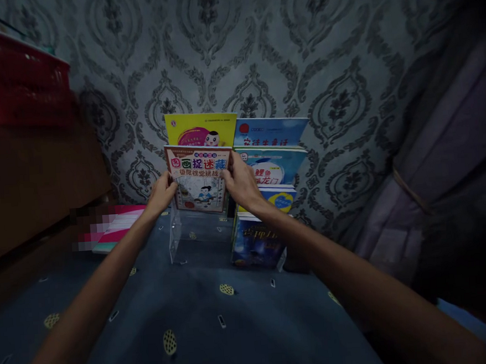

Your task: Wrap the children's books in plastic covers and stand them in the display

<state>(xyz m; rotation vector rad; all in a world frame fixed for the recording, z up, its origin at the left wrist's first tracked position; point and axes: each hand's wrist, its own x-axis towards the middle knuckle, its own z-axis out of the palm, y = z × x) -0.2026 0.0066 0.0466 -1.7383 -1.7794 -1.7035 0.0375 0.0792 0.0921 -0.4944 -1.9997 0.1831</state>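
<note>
Between my two hands a picture book (202, 187) with a brown-red border stands upright, its cover facing me. My left hand (161, 193) pinches its left edge, and my right hand (243, 179) grips its right edge. The book is at a clear acrylic book stand (180, 236); whether it rests on a tier is hidden. Behind it rises a yellow book (195, 127). To the right, partly behind my right hand and forearm, the stand holds a light blue book (270, 130), a teal book (269, 166), a blue and yellow book (283, 198) and dark blue books (256, 245).
A pink and white book (117, 227) lies flat on the left of the dark blue patterned cloth (194, 318). Brown cardboard (35, 180) and a red box (15, 76) stand at far left. Patterned wallpaper (209, 57) is behind; a tied curtain (424, 152) hangs at right.
</note>
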